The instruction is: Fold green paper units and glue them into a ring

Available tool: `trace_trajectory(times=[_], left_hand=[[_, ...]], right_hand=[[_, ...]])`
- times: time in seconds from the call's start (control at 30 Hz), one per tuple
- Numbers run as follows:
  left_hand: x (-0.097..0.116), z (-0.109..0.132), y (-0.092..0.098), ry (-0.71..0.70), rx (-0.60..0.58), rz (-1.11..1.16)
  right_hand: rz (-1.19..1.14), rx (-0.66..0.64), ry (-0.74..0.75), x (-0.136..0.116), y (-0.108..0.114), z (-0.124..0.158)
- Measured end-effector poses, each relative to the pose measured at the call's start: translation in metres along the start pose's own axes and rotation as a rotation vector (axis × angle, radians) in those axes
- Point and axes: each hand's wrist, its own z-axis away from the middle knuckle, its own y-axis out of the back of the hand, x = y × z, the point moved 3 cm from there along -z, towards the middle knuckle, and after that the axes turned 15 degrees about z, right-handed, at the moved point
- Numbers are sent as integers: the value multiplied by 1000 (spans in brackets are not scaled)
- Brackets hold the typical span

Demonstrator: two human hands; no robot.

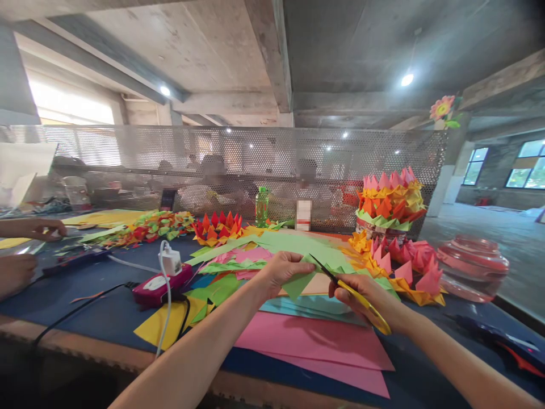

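The dark blue worktop (108, 318) carried all of the material. On it, large-format stock was plentiful: pink sheets (323, 341) lay nearest to me, blue-green sheets (293, 309) beyond them, and light green sheets (315, 244) farther back, overlapping.

Folded output was present. A multi-tier stack of pointed paper (392, 199) stood at the right rear, in pink, yellow, orange and green. Pink and orange pointed pieces (409, 272) lay in front of it, and a red pointed ring (218, 224) stood left of centre. Smaller flat stock, including yellow pieces (164, 326) and green pieces (225, 289), lay to the left. I judged the work to be partway: several folded units were made up, while the flat sheets and the piece in hand were left to process.

Both hands were occupied. My right hand (372, 287) gripped the yellow-handled scissors (361, 303), dark blades pointing forward and left; I could not tell whether the blades were parted. My left hand (276, 272) pinched the small green paper piece (300, 281) between thumb and fingers.

That piece was located above the sheets, just beside the blade tip. It was light green, thin and angular, its lower corner hanging down. No fold was evident; the fingers hid its upper part.
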Motion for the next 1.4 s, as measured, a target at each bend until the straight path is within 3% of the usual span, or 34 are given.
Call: trace_trajectory(times=[0.4, 0.77, 1.0, 1.4], left_hand=[[2, 2, -2, 3, 10, -2], [0, 1, -5, 42, 27, 59], [-2, 2, -7, 40, 9, 68], [5, 0, -7, -94, 13, 276]], right_hand=[[40, 47, -26, 2, -1, -1], [18, 108, -43, 29, -6, -9], [-39, 125, -10, 22, -11, -4], [-251, 232, -38, 7, -11, -9]])
